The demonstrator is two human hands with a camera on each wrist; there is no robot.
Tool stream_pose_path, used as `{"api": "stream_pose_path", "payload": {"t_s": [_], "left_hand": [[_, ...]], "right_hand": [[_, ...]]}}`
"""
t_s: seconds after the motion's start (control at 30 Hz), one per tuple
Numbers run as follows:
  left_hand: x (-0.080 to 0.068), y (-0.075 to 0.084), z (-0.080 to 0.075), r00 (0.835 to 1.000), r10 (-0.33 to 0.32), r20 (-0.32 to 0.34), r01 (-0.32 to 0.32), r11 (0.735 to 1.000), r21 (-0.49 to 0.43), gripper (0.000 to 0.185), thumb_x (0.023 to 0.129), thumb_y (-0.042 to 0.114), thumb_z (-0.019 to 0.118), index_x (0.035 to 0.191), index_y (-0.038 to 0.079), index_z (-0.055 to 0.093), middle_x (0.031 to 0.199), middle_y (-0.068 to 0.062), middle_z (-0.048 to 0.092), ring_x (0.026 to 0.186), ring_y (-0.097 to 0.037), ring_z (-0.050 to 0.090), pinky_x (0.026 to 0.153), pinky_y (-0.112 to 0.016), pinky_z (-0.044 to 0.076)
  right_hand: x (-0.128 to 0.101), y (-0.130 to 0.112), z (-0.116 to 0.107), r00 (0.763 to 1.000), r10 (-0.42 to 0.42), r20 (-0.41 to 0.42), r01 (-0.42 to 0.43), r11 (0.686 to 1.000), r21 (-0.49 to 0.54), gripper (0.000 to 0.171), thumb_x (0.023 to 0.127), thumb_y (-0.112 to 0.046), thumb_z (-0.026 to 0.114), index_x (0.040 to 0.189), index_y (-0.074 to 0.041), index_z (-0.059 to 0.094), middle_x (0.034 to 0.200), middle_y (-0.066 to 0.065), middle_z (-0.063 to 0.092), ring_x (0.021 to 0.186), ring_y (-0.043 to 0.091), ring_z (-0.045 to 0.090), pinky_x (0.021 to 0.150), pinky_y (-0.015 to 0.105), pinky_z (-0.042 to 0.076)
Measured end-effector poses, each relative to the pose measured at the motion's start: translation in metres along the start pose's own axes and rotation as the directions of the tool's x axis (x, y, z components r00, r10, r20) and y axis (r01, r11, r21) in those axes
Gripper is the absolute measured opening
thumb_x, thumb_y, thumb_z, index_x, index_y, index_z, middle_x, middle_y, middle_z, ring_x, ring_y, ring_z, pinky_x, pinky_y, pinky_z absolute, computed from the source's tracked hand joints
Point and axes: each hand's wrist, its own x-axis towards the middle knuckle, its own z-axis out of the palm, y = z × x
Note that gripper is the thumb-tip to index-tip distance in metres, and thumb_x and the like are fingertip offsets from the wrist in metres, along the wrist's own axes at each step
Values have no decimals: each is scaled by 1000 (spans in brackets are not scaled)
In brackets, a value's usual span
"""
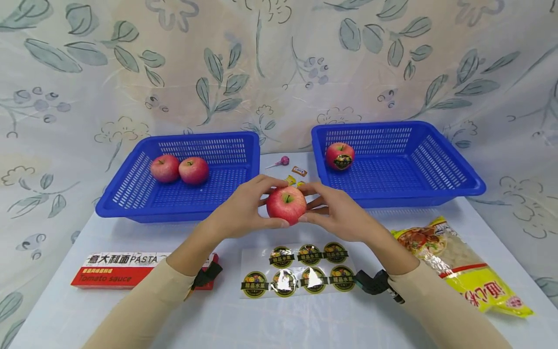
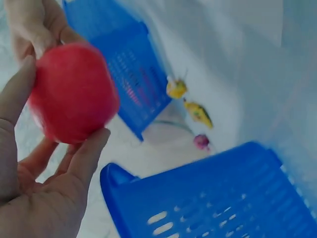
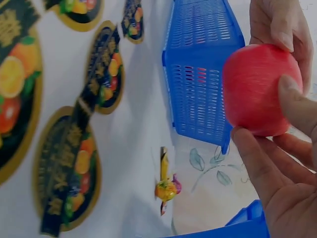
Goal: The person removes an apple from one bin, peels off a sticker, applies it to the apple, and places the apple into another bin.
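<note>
A red apple (image 1: 286,205), stem up, is held between both hands above the middle of the table. My left hand (image 1: 240,207) grips its left side, thumb in front and fingers behind. From the right, my right hand (image 1: 336,213) holds it with thumb and fingertips. The side of the apple (image 2: 74,93) seen in the left wrist view is bare red skin, and so is the apple (image 3: 260,89) in the right wrist view. Below the hands lies a clear sheet of round black-and-gold fruit stickers (image 1: 309,255).
Two red apples (image 1: 193,170) sit in the left blue basket (image 1: 178,214). The right blue basket (image 1: 418,194) holds one apple with a sticker (image 1: 340,156). Between them lie a lollipop (image 1: 284,160) and small wrapped candies (image 1: 299,170). A pasta box (image 1: 113,271) and a yellow food bag (image 1: 466,266) flank the arms.
</note>
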Motion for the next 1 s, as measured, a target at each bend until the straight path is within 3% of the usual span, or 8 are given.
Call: {"api": "stream_pose_path", "payload": {"t_s": [0.17, 0.47, 0.77, 0.9, 1.0], "left_hand": [[-5, -5, 15, 1000, 2, 18, -2, 1000, 15, 76, 83, 18, 88, 147, 8, 50, 140, -7, 56, 130, -22, 57, 101, -38, 54], [-11, -13, 44, 999, -44, 3, 43, 981, 191, 75, 90, 16, 81, 153, 6, 42, 152, -12, 52, 140, -29, 52, 112, -44, 46], [-11, -21, 51, 992, -124, 17, 118, 970, 211, 77, 94, 19, 77, 157, 4, 35, 158, -14, 45, 146, -31, 44, 118, -48, 38], [-12, -20, 50, 979, -198, 47, 183, 957, 226, 85, 95, 26, 76, 159, -2, 28, 161, -19, 39, 148, -35, 40, 120, -49, 34], [-15, -18, 49, 959, -276, 67, 248, 929, 275, 90, 94, 31, 76, 158, -8, 25, 160, -25, 39, 147, -40, 40, 120, -50, 34]], "right_hand": [[-5, 6, 3, 999, 31, 40, -28, 998, -54, 55, 95, -17, 75, 143, -6, 52, 139, 9, 61, 109, 23, 71, 87, 30, 60], [-4, 20, 14, 996, 61, 67, -51, 988, -143, 52, 96, -10, 73, 142, -3, 50, 138, 15, 61, 108, 28, 73, 88, 34, 61], [2, 31, 20, 993, 85, 79, -73, 986, -149, 52, 96, -11, 73, 142, -1, 51, 137, 17, 62, 106, 28, 73, 88, 34, 61], [4, 31, 20, 991, 110, 72, -96, 980, -174, 55, 96, -14, 73, 144, 0, 50, 135, 18, 64, 106, 29, 74, 88, 37, 61], [3, 29, 20, 988, 140, 69, -124, 972, -198, 60, 96, -19, 74, 146, 2, 47, 132, 21, 66, 107, 31, 73, 89, 39, 61]]}}
